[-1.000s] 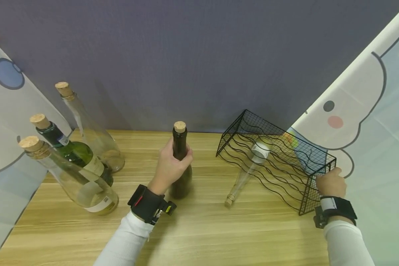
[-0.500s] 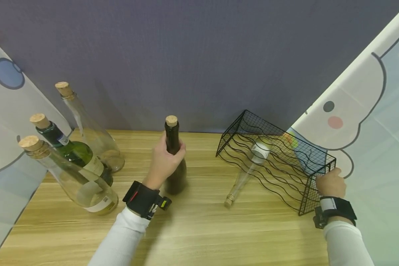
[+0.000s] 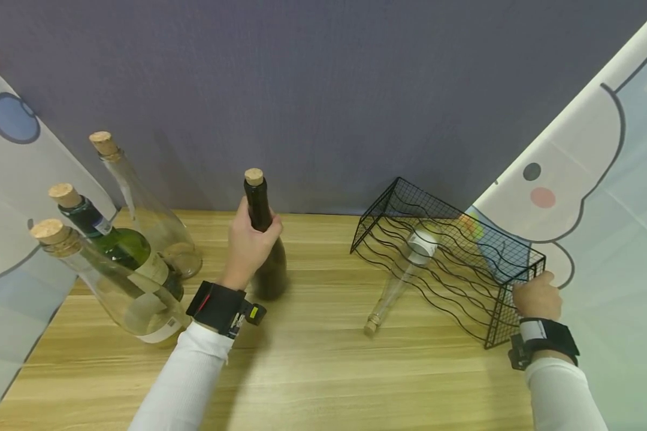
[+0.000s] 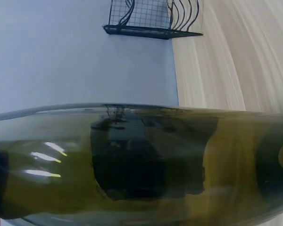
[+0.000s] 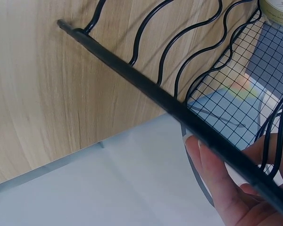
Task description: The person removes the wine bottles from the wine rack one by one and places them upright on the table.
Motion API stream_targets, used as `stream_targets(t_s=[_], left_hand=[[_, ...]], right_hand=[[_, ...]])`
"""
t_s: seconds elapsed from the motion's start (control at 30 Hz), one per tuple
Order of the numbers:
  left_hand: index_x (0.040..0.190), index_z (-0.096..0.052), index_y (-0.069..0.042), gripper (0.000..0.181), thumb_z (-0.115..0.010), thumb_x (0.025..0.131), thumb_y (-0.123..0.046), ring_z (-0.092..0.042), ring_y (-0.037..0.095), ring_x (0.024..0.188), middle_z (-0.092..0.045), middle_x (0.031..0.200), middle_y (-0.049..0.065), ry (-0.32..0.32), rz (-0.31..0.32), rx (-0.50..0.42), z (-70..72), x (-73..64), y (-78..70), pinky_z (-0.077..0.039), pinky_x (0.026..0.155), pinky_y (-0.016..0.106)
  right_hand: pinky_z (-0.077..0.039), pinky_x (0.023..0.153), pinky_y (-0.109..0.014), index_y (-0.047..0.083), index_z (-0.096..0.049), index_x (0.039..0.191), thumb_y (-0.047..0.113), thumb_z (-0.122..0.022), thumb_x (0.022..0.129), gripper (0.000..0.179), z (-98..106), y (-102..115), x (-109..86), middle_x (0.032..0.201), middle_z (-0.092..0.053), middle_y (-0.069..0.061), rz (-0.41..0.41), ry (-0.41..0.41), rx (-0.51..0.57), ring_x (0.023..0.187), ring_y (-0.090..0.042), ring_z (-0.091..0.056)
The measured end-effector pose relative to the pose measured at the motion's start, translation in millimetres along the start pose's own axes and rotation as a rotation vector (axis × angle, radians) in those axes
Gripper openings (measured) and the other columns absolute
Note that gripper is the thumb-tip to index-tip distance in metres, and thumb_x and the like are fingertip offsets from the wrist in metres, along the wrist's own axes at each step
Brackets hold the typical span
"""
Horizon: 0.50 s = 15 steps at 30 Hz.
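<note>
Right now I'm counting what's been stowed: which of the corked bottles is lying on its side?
The clear bottle in the black wire rack, cork toward the person. The dark bottle in the left hand and the three others at left stand upright.

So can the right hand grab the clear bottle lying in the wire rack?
Probably not right away. The right hand grips the near corner of the wire rack, and wire lies between it and the clear bottle. It would have to let go and reach round to the open front.
</note>
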<state>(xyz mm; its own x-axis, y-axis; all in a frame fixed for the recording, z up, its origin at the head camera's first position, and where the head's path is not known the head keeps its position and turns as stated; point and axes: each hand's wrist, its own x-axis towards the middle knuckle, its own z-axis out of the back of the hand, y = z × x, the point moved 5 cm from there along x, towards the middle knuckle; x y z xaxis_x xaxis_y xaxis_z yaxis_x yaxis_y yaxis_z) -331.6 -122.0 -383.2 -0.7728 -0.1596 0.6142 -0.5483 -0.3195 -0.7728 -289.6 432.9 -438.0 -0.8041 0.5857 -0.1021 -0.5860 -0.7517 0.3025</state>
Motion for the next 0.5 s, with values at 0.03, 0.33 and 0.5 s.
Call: stream_targets(t_s=[0.03, 0.33, 0.5], left_hand=[[0.1, -0.052, 0.009, 0.023, -0.064, 0.081, 0.004, -0.057, 0.027, 0.069, -0.063, 0.082, 0.023, -0.003, 0.003, 0.007, 0.9, 1.0, 0.5, -0.047, 0.064, 0.043], [0.099, -0.051, 0.007, 0.022, -0.064, 0.083, 0.0, -0.056, 0.025, 0.066, -0.062, 0.081, 0.021, -0.03, 0.032, 0.03, 4.7, 3.2, 1.9, -0.046, 0.061, 0.039], [0.102, -0.05, 0.008, 0.023, -0.063, 0.085, -0.002, -0.055, 0.025, 0.066, -0.062, 0.082, 0.02, -0.061, 0.029, 0.048, 7.9, 6.3, 4.2, -0.045, 0.061, 0.038]], right_hand=[[-0.049, 0.06, -0.058, -0.024, -0.019, 0.129, 0.017, -0.042, 0.094, 0.058, -0.2, -0.2, 0.0, 0.102, -0.047, -0.055, -0.002, 0.002, 0.0, 0.087, -0.064, -0.053], [-0.05, 0.064, -0.06, -0.024, -0.018, 0.13, 0.018, -0.042, 0.095, 0.06, -1.6, -2.0, 1.9, 0.105, -0.046, -0.056, -0.008, 0.002, -0.004, 0.09, -0.064, -0.053], [-0.05, 0.063, -0.058, -0.024, -0.018, 0.13, 0.018, -0.043, 0.095, 0.06, -1.9, -2.4, 2.2, 0.104, -0.047, -0.056, -0.013, 0.004, -0.007, 0.089, -0.063, -0.053]])
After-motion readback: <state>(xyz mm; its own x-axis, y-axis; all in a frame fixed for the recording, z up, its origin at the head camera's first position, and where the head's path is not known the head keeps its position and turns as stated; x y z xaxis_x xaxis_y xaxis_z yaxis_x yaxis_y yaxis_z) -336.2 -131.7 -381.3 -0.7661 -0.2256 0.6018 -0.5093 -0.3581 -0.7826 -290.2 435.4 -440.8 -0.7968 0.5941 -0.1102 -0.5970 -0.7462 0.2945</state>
